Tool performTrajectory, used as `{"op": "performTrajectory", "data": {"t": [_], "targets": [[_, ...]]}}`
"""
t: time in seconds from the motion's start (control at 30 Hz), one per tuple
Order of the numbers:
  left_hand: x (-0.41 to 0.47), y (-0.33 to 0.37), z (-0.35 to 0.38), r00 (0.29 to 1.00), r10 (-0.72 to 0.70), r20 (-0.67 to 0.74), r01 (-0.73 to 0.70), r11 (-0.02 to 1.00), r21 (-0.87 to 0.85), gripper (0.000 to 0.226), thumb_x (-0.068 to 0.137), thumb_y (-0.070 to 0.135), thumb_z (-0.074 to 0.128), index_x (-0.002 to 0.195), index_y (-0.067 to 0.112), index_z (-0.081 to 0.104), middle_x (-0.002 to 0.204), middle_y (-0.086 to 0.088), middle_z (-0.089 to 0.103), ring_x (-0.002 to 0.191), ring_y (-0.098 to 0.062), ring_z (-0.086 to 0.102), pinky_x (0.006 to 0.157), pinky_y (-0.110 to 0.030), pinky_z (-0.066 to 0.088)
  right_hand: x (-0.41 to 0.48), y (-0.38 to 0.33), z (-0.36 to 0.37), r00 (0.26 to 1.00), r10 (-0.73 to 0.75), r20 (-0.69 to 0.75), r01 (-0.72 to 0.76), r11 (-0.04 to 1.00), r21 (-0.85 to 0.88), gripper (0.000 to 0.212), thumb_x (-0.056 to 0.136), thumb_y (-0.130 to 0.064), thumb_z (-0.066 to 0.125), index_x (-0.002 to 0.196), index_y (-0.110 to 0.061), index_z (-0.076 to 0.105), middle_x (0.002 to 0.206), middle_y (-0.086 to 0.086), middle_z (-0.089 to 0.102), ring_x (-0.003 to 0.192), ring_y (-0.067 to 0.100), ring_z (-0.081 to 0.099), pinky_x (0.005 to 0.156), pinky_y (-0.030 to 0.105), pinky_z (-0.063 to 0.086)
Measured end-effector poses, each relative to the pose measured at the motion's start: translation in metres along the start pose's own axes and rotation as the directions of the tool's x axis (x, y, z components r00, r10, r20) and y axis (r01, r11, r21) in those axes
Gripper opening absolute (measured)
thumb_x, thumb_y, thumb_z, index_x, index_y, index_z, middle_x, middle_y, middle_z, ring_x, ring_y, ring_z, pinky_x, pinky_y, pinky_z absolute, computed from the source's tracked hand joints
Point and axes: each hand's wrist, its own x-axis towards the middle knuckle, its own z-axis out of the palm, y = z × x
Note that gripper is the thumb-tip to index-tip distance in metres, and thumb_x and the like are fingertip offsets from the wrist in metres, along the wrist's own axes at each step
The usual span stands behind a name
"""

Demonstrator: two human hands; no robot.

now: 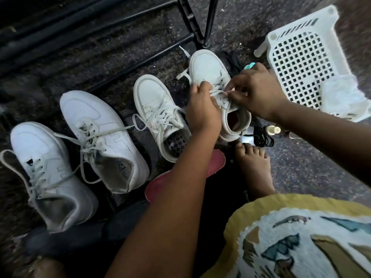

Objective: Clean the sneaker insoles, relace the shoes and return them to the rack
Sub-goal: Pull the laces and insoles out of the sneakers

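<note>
Sneaker (212, 77), far right: light, stiff-walled. Lace (217, 93) limp, thin; best pinched near eyelets. Left hand (202, 111) and right hand (255, 93) both pinch lace.

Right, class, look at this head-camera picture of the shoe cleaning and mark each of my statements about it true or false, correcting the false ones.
1. Four white sneakers stand on the floor. True.
2. Both hands, the left hand and the right hand, work the lace of the rightmost sneaker. True.
3. The white plastic basket lies left of all the sneakers. False: it lies to their right.
4. A red insole lies on the floor near the person's bare foot. True.
5. The leftmost sneaker has no laces. False: it is laced.
</note>
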Motion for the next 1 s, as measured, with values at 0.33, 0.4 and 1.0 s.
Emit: {"op": "performTrajectory", "data": {"t": [0.33, 0.4, 1.0], "targets": [[0.01, 0.012, -0.035, 0.998, -0.018, 0.064, 0.012, 0.996, 0.091, 0.009, 0.09, 0.031, 0.057, 0.083, 0.026, 0.06, 0.096, 0.003, 0.069, 0.099, -0.025, 0.058, 0.089, -0.038, 0.043, 0.0, -0.001, 0.001, 0.995, -0.02, -0.101, 0.037, 0.985, 0.168, 0.013, 0.083, -0.024, 0.056, 0.091, -0.026, 0.066, 0.088, -0.002, 0.062, 0.085, 0.028, 0.052, 0.083, 0.052, 0.044], [0.015, 0.02, -0.05, 0.999, 0.019, 0.044, -0.022, 0.998, 0.062, 0.013, 0.088, 0.031, 0.061, 0.076, 0.026, 0.057, 0.088, 0.005, 0.069, 0.091, -0.024, 0.062, 0.087, -0.04, 0.046, 0.001, 0.0, -0.002, 0.992, -0.01, -0.125, 0.035, 0.979, 0.199, 0.018, 0.083, -0.019, 0.054, 0.094, -0.026, 0.066, 0.089, -0.001, 0.062, 0.087, 0.029, 0.055, 0.086, 0.051, 0.044], [0.031, 0.064, -0.116, 0.991, -0.051, -0.121, -0.073, 0.549, -0.833, 0.01, 0.084, 0.014, 0.06, 0.089, 0.007, 0.053, 0.087, -0.011, 0.06, 0.075, -0.018, 0.055, 0.061, -0.017, 0.046, 0.0, 0.004, -0.004, 0.996, -0.07, 0.057, 0.057, 0.978, 0.202, 0.006, 0.087, -0.02, 0.063, 0.09, -0.017, 0.066, 0.091, -0.004, 0.055, 0.087, 0.025, 0.055, 0.08, 0.047, 0.048]]}}
